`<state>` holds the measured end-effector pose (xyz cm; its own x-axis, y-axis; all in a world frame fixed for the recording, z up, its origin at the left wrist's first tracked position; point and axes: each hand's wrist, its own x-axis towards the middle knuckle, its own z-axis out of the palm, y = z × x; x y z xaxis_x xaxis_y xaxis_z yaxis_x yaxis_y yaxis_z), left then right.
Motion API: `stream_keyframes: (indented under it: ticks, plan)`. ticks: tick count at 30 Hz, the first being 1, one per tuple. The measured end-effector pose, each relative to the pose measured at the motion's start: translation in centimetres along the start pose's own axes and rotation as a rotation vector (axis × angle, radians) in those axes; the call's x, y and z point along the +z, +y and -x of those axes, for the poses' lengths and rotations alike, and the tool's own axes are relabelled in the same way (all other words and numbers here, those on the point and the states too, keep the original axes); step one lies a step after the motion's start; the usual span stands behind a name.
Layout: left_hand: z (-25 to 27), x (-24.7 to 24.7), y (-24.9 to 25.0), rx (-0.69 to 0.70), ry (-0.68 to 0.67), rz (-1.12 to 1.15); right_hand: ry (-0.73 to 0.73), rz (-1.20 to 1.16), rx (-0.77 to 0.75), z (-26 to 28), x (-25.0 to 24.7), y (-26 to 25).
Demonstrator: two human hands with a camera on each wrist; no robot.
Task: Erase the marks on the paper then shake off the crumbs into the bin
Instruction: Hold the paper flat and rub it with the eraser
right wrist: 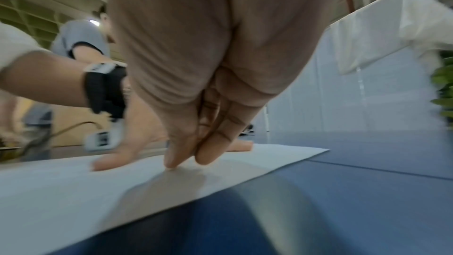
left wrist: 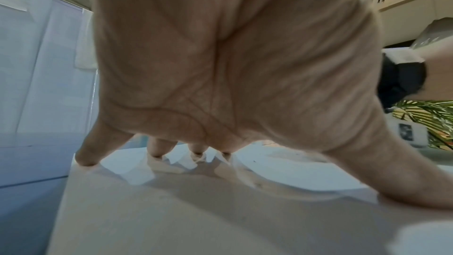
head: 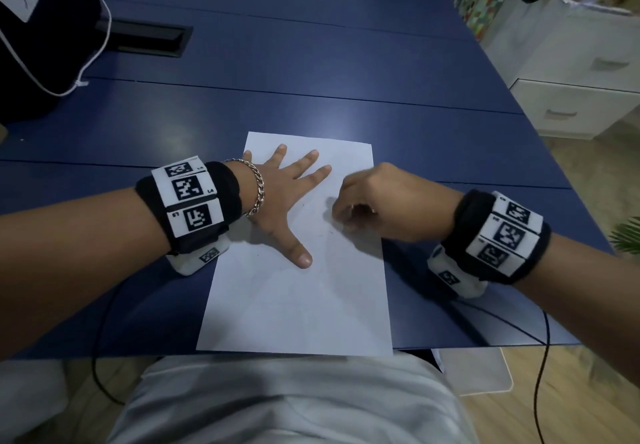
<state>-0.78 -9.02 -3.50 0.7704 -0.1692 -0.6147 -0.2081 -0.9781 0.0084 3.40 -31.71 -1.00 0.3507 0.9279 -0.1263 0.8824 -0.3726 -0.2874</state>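
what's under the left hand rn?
The left hand lies flat, fingers spread, on the white paper, which lies on the blue table. Any marks beneath the palm are covered. The right hand works the paper beside it; no eraser shows.

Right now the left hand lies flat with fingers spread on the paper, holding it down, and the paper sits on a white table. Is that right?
Nearly. The left hand does lie flat with fingers spread on the paper, holding it down, but the table is dark blue, not white. The head view shows this plainly, and the right wrist view shows blue surface beside the sheet's edge as well.
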Motion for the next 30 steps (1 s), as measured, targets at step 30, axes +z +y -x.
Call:
stream_keyframes:
  ticks: [30]
  plan:
    - [-0.1,0.5,-0.2,-0.025,0.05,0.034,0.044,0.01,0.195,-3.5,-1.6,2.8]
